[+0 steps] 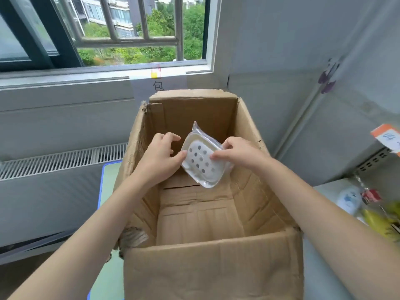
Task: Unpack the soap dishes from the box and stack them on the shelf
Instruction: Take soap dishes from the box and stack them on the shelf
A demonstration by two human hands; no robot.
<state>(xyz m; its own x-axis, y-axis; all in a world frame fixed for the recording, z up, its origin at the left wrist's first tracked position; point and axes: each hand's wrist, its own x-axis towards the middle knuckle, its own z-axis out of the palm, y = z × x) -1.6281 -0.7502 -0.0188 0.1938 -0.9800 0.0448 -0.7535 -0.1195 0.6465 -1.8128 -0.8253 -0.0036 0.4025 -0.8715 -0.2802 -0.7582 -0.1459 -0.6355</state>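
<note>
A white soap dish (202,164) with a perforated tray, wrapped in clear plastic, is held tilted above the inside of an open cardboard box (194,213). My left hand (161,158) grips its left edge, thumb on the front face. My right hand (237,152) pinches its right edge between thumb and fingers. The box floor below shows only bare creased cardboard. A grey metal shelf (376,158) stands at the right.
The shelf's lower level holds a white round item (349,200), a red tag and yellow packets (381,224). An orange-edged label (387,137) hangs on the shelf. A window, sill and radiator grille (65,159) lie behind the box. A green mat (108,176) is under the box.
</note>
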